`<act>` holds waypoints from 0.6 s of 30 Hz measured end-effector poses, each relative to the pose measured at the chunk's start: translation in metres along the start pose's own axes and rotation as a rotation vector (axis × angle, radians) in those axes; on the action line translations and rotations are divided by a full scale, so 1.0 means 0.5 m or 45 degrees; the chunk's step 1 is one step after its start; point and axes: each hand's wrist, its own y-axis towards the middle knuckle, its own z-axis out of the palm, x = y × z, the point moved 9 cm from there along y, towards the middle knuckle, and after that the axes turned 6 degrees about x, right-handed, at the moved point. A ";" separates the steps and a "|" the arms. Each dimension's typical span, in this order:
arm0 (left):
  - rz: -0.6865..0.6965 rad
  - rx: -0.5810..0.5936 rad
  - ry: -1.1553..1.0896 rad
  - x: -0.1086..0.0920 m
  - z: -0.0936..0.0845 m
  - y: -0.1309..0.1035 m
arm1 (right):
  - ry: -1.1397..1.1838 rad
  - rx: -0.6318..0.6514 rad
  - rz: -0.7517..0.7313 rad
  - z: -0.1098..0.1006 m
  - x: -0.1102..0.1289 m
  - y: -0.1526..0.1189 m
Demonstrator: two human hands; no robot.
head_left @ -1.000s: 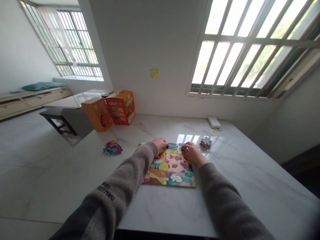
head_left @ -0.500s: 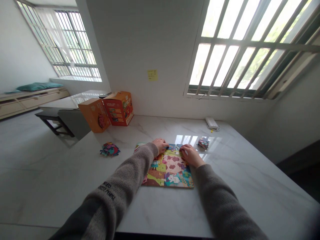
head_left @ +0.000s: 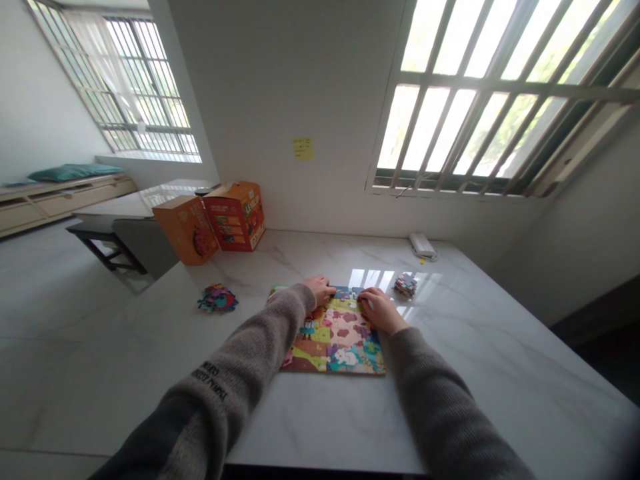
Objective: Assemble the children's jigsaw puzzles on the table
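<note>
Left hand [head_left: 319, 290], right hand [head_left: 379, 311] at the far edge of the puzzle [head_left: 346, 328], fingers curled — grip unclear — uneven pressure could lift pieces [head_left: 344, 294].

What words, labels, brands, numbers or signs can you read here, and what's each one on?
"LEVEL", probably: right orange box; its other print is too small.
Left orange box: faint lettering, too blurred.
Yellow note: writing too small.
Left sleeve: dark lettering, too blurred.
Puzzle: no lettering I can make out.
</note>
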 end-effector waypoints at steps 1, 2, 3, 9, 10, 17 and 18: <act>0.004 0.006 0.004 -0.003 -0.005 -0.001 | -0.002 0.001 0.000 0.000 0.001 0.000; 0.003 0.010 -0.001 -0.005 -0.009 -0.002 | -0.005 0.003 -0.001 0.000 0.001 0.000; 0.003 0.017 -0.008 -0.006 -0.011 -0.003 | -0.007 0.006 -0.002 0.000 0.001 0.000; -0.014 0.060 -0.015 -0.003 -0.003 -0.004 | -0.003 0.018 -0.001 0.004 -0.002 -0.001; -0.017 0.062 -0.012 -0.002 -0.001 -0.003 | -0.001 0.018 -0.002 0.005 -0.003 -0.001; 0.022 0.006 0.015 0.001 0.007 0.003 | -0.009 0.013 -0.004 0.003 0.001 -0.002; 0.027 -0.001 0.013 0.001 0.008 0.004 | -0.009 0.011 -0.003 0.002 0.002 -0.003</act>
